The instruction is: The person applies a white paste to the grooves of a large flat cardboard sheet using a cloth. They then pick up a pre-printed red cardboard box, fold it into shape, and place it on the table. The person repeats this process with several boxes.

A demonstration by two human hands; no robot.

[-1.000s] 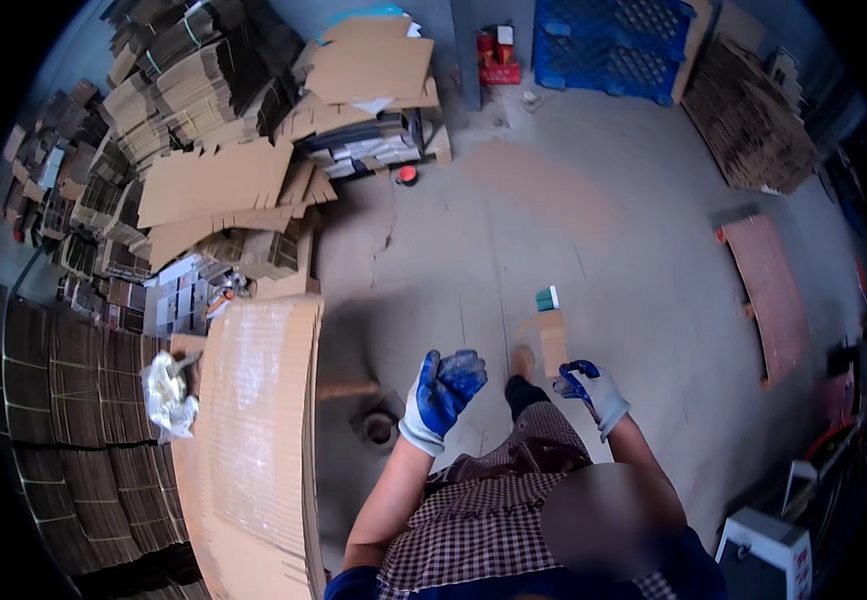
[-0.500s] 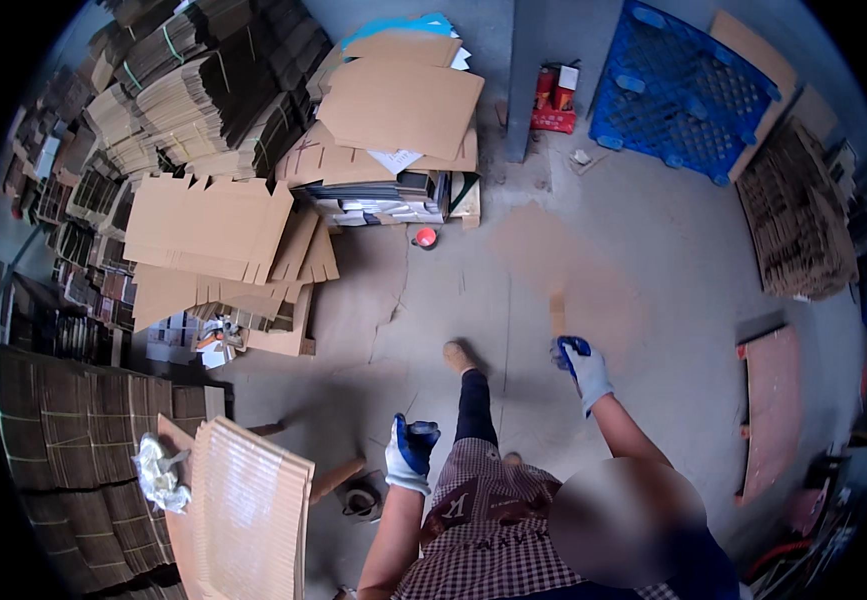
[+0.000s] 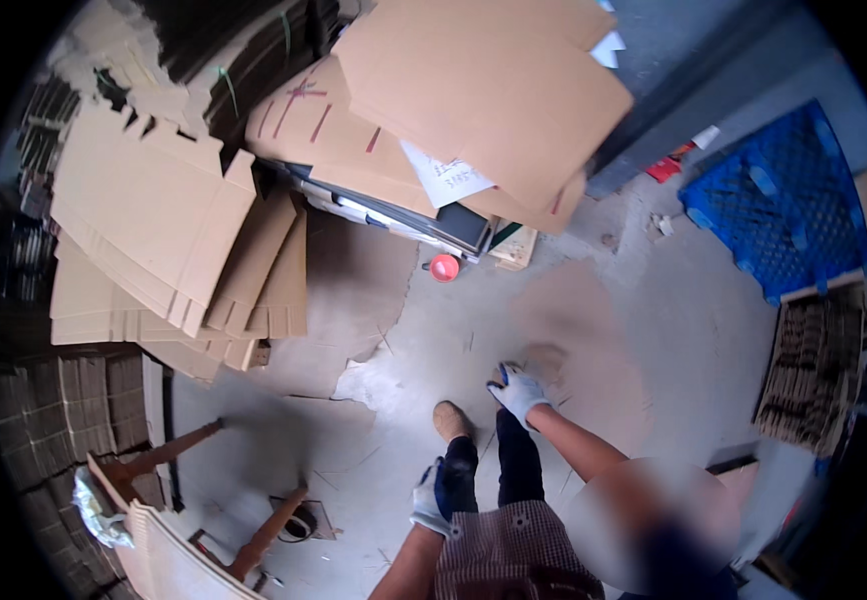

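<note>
My left hand (image 3: 431, 498), in a white glove with a blue palm, hangs beside my left thigh. Its fingers are loosely bent, and no object shows in them. Farther forward, my right hand (image 3: 520, 391), gloved the same way, is in front of my right leg with its fingers curled. A smeared tan shape (image 3: 547, 358) lies just past that hand; I cannot tell whether it is a cardboard strip or my moving shoe. My left tan shoe (image 3: 450, 420) stands on the concrete floor (image 3: 373, 460).
Flat cardboard sheets (image 3: 143, 210) lie stacked at left, with a larger cardboard pile (image 3: 483, 90) ahead. A red cup (image 3: 443, 267) stands on the floor by it. A blue pallet (image 3: 788, 205) and bundled cardboard (image 3: 811, 370) are at right. A wooden-legged stand (image 3: 263, 535) is at lower left.
The view has moved forward, bringing the cardboard piles closer. Both hands have dropped nearer my legs. The cardboard strip seen earlier in my right hand no longer shows distinctly.
</note>
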